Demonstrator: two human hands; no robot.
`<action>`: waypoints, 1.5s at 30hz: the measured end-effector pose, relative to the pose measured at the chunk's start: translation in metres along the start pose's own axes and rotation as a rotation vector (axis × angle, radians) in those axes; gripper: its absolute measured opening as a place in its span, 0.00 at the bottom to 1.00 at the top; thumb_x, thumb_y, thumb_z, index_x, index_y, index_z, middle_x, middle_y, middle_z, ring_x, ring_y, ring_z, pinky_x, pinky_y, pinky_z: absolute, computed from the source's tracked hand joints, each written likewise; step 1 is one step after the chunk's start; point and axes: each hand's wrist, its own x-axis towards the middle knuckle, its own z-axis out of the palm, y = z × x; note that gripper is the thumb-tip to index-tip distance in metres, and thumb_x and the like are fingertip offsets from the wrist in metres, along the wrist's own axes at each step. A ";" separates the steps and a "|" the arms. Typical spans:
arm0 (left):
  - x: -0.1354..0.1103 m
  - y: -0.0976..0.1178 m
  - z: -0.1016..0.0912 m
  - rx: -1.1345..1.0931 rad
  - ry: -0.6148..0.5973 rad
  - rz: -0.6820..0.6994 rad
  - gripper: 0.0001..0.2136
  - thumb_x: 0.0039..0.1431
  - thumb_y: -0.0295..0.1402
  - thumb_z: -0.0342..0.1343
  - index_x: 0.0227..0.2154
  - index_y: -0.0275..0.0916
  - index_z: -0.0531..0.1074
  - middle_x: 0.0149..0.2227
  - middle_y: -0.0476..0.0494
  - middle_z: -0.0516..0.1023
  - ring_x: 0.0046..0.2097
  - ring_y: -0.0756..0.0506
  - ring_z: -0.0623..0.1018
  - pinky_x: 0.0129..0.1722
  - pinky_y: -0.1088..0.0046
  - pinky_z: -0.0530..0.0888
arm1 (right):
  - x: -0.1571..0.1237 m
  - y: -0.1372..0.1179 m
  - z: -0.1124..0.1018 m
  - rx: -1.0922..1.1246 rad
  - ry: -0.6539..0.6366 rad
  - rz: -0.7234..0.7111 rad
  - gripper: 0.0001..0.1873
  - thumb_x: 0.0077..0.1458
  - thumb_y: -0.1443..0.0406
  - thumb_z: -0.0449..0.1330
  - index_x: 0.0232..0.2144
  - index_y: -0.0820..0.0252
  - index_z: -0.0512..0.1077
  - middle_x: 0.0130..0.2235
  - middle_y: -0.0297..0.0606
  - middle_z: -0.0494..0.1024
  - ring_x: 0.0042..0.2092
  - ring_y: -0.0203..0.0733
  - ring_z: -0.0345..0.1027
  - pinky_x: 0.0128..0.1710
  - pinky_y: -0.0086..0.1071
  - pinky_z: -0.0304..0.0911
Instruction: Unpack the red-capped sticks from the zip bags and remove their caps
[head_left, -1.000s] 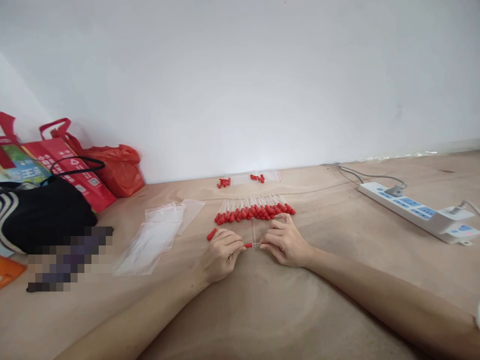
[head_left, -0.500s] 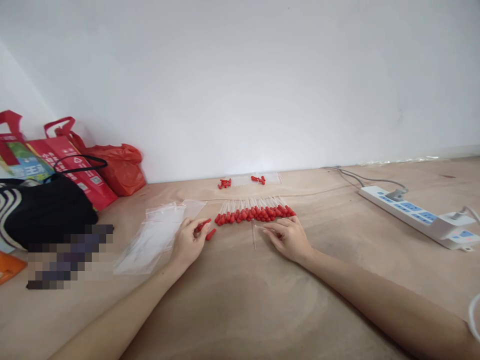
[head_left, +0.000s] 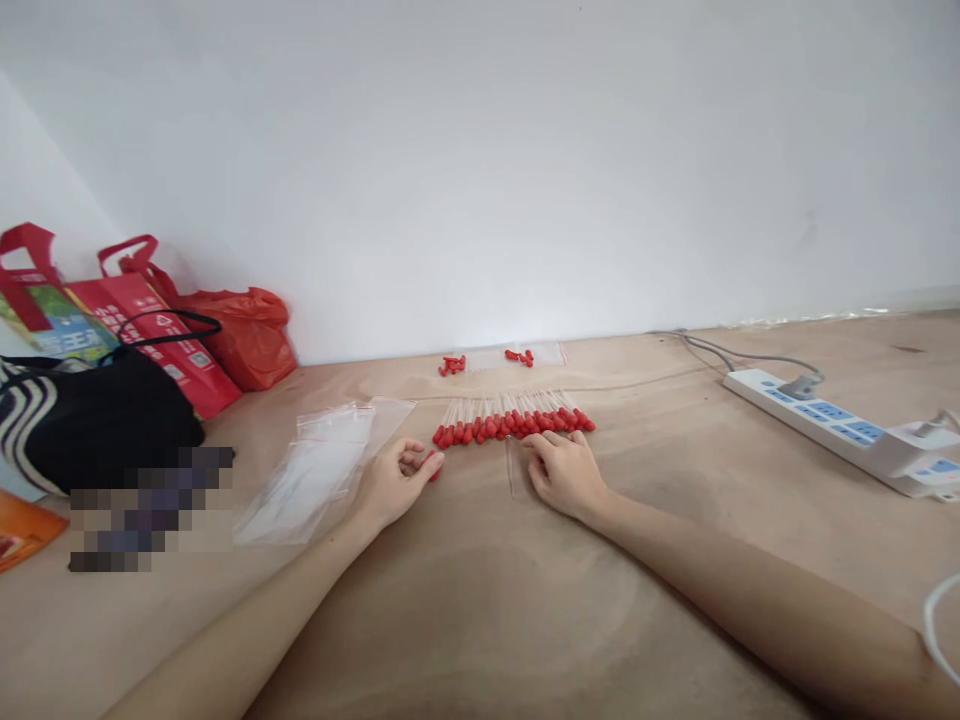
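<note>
On the brown wooden desk (head_left: pixel 480 610), a small red bulb (head_left: pixel 434 475) is touched by the left hand (head_left: pixel 391 483), a thin clear tube (head_left: pixel 512 470) is seen beside the right hand (head_left: pixel 568 477), neither grip's closure can be told

- Red leads the field: solid, bright red bulbs (head_left: pixel 514 425) line up below clear, colourless tubes (head_left: pixel 480 410)!
- Beneath them, a tan tabletop (head_left: pixel 480 600) shows off soft, swirling brown grain.
- Over on the left, see-through bags (head_left: pixel 322 480) show milky white, thin red lines along the top.
- And here's a black bag (head_left: pixel 112 425) with curving white stripes!
- Behind it, a red carrier (head_left: pixel 154 335) flashes white lettering, next to a plain orange-red plastic bag (head_left: pixel 244 340).
- Far left, a green-and-blue printed bag (head_left: pixel 71 330) sports red handles.
- Across to the right: white power strip (head_left: pixel 844 445), blue socket panels, grey cable (head_left: pixel 787 351).
- Pale grey-white wall (head_left: pixel 480 180) behind.
</note>
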 end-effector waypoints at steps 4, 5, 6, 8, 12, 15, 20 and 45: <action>-0.006 0.005 0.001 -0.043 -0.021 0.039 0.17 0.44 0.48 0.53 0.28 0.38 0.68 0.23 0.49 0.73 0.24 0.49 0.71 0.25 0.74 0.68 | 0.001 -0.003 -0.006 0.023 -0.086 -0.066 0.11 0.53 0.65 0.49 0.38 0.59 0.68 0.33 0.37 0.72 0.33 0.36 0.63 0.34 0.33 0.44; -0.007 0.005 0.001 -0.048 -0.017 0.043 0.17 0.44 0.48 0.53 0.28 0.38 0.68 0.24 0.49 0.73 0.24 0.49 0.71 0.25 0.74 0.68 | 0.001 -0.004 -0.008 0.032 -0.110 -0.081 0.12 0.54 0.62 0.49 0.38 0.59 0.68 0.33 0.37 0.72 0.33 0.37 0.63 0.34 0.33 0.44; -0.007 0.005 0.001 -0.050 -0.011 0.047 0.17 0.44 0.48 0.53 0.28 0.38 0.68 0.24 0.49 0.74 0.25 0.49 0.71 0.26 0.74 0.68 | 0.001 -0.005 -0.010 0.041 -0.132 -0.094 0.14 0.54 0.59 0.50 0.39 0.59 0.67 0.33 0.37 0.71 0.33 0.37 0.63 0.34 0.33 0.44; -0.007 0.004 0.001 -0.054 -0.008 0.058 0.17 0.45 0.48 0.52 0.27 0.38 0.69 0.25 0.48 0.74 0.25 0.49 0.71 0.26 0.74 0.68 | 0.001 -0.006 -0.013 0.064 -0.165 -0.119 0.20 0.52 0.53 0.50 0.41 0.59 0.67 0.33 0.37 0.70 0.34 0.38 0.62 0.35 0.34 0.45; -0.006 0.004 -0.001 -0.084 -0.031 0.068 0.16 0.49 0.47 0.49 0.26 0.38 0.69 0.25 0.47 0.75 0.25 0.49 0.72 0.27 0.74 0.68 | 0.000 -0.004 -0.014 0.105 -0.189 -0.155 0.29 0.48 0.47 0.52 0.46 0.60 0.64 0.35 0.38 0.69 0.37 0.40 0.62 0.37 0.34 0.46; -0.004 0.003 -0.002 -0.097 -0.046 0.052 0.16 0.50 0.46 0.46 0.24 0.37 0.68 0.25 0.47 0.75 0.26 0.49 0.72 0.28 0.74 0.68 | 0.000 -0.002 -0.012 0.110 -0.187 -0.158 0.33 0.46 0.45 0.53 0.47 0.61 0.63 0.37 0.40 0.68 0.39 0.41 0.62 0.37 0.35 0.47; 0.000 -0.003 -0.002 -0.112 0.002 0.002 0.16 0.50 0.47 0.45 0.25 0.37 0.66 0.24 0.47 0.74 0.28 0.48 0.73 0.29 0.74 0.68 | 0.000 -0.001 -0.010 0.124 -0.194 -0.149 0.34 0.45 0.45 0.53 0.47 0.62 0.64 0.37 0.40 0.69 0.39 0.42 0.62 0.38 0.36 0.48; 0.052 0.003 0.001 0.166 0.093 -0.051 0.11 0.51 0.37 0.46 0.24 0.37 0.69 0.28 0.44 0.75 0.32 0.44 0.74 0.30 0.72 0.66 | -0.006 0.014 -0.008 0.296 0.067 -0.007 0.09 0.54 0.65 0.49 0.37 0.59 0.67 0.33 0.37 0.71 0.36 0.38 0.65 0.39 0.36 0.54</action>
